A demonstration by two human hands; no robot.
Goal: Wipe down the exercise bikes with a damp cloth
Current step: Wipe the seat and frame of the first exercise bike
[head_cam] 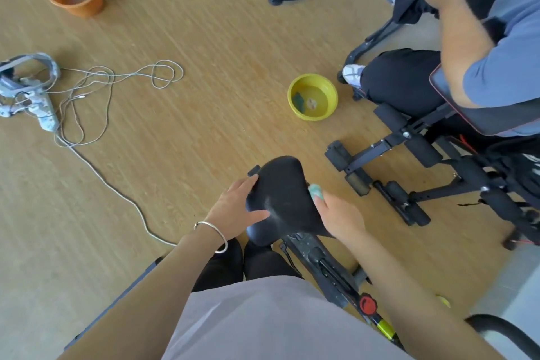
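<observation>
two bare forearms reached forward and down from the bottom of the view, the left from the lower left and the right from the lower right, drawing closer together toward the hands. the left hand [233, 210] lay back up on the left side of a saddle [283, 193], its fingers curled over the far edge and its thumb stretched across the top. a thin bracelet [211, 235] circled the left wrist. the right hand [340, 218] was at the saddle's right edge, back up, wrist nearly straight, its fingers bent around a small green cloth [315, 191] held against that edge. the two hands were apart, one on each side.
</observation>
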